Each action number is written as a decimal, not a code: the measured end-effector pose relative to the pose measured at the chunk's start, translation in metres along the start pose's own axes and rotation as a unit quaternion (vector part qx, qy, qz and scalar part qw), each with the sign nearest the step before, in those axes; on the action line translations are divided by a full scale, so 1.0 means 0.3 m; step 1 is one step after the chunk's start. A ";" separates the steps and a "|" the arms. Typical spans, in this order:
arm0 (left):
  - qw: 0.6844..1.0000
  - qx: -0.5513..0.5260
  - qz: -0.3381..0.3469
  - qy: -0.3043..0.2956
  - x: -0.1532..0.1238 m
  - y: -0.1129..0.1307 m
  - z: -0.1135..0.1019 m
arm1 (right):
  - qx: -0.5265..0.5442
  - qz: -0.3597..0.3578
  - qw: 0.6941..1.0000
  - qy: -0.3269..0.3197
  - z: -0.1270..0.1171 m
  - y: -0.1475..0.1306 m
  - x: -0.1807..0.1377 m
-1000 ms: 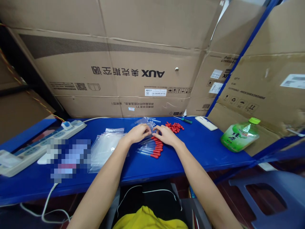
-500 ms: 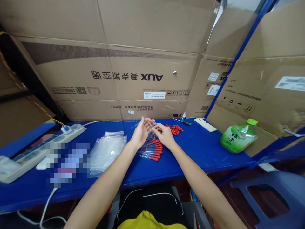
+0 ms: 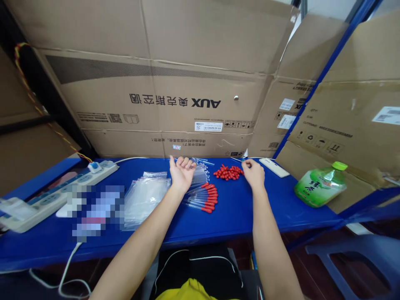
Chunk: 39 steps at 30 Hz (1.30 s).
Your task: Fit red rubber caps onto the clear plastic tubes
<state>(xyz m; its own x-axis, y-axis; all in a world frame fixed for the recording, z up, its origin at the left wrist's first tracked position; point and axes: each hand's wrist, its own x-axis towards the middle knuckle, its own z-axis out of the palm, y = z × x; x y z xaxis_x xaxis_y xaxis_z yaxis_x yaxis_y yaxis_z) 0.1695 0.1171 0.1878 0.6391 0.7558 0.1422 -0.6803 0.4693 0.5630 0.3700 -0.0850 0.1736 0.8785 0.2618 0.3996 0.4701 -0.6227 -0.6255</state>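
My left hand [image 3: 182, 171] is palm up with curled fingers beside the clear tubes; what it holds, if anything, is too small to make out. My right hand [image 3: 254, 173] pinches at the screwdriver [image 3: 236, 158], its thin shaft pointing left and its handle hidden by my fingers. Left of those fingertips lies a pile of small red caps [image 3: 228, 172]. Several clear thin tubes [image 3: 200, 175] lie in a row right of my left hand. In front of them, tubes with red caps on their ends [image 3: 211, 200] are fanned out.
Clear zip bags [image 3: 145, 202] are stacked left of the tubes. Farther left are a blurred-out phone [image 3: 98, 212] and a power strip [image 3: 62, 196]. A white slab-like object [image 3: 274, 167] and a green drink bottle [image 3: 321, 184] stand right. Cardboard [image 3: 175, 83] walls the back of the blue table [image 3: 237, 216].
My hands have parted. My right hand has moved right from the tubes to the screwdriver, covering its handle. My left hand has drawn slightly left with its fingers curled, uncovering the tube row.
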 end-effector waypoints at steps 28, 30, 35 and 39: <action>0.977 -0.210 0.030 0.025 0.017 0.050 -0.005 | 0.006 -0.060 0.984 -0.166 0.064 0.108 0.009; 0.976 -0.210 0.036 0.036 0.017 0.051 -0.005 | 0.019 -0.078 0.986 -0.144 0.051 0.090 0.010; 0.978 -0.205 0.029 0.023 0.016 0.044 0.005 | 0.165 -0.168 0.970 -0.066 0.054 -0.049 -0.037; 0.979 -0.205 0.007 -0.012 0.005 0.025 0.017 | 0.245 -0.255 0.929 -0.113 0.118 -0.199 -0.149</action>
<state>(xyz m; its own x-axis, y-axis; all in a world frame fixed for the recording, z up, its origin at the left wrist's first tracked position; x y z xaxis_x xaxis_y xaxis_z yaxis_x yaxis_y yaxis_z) 0.1671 0.1195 0.1964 0.6333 0.7551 0.1696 -0.7730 0.6061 0.1875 0.3057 -0.0333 0.1694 0.5008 0.6131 0.6110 0.7632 0.0203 -0.6459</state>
